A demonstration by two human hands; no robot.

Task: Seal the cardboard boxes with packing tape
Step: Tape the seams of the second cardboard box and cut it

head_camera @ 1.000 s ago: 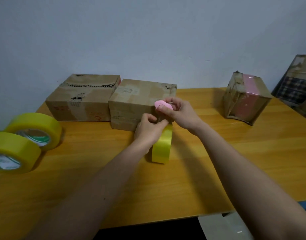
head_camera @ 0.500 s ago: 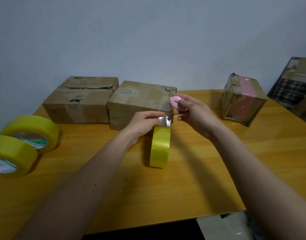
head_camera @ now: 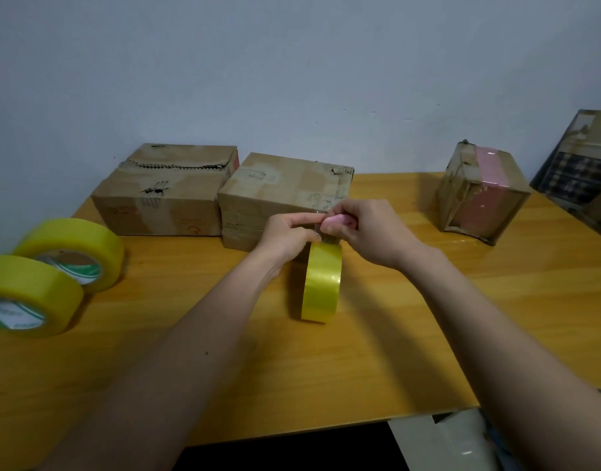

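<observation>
Here, your orange-yellow wooden desk (head_camera: 411, 334) carries everything, set against a pale grey wall (head_camera: 292, 62). Two worn brown cardboard boxes sit side by side and touching at the back: the left cardboard box (head_camera: 163, 195) with a torn top edge, and the middle cardboard box (head_camera: 278, 192) directly behind your hands. A third, cube-shaped cardboard box wrapped in pink tape (head_camera: 482, 195) stands tilted, well apart to the right. Two large yellow tape rolls (head_camera: 37, 277) lean together at the desk's left edge. A narrower yellow packing tape roll (head_camera: 321, 283) stands on edge at centre, just in front of the middle box. Your left hand (head_camera: 288, 232) has its grip pinched together on the clear free tape end (head_camera: 328, 237) above that roll. Your right hand (head_camera: 370, 229) has its grip curled around a small pink cutter (head_camera: 336, 222), held against the left fingertips.
</observation>
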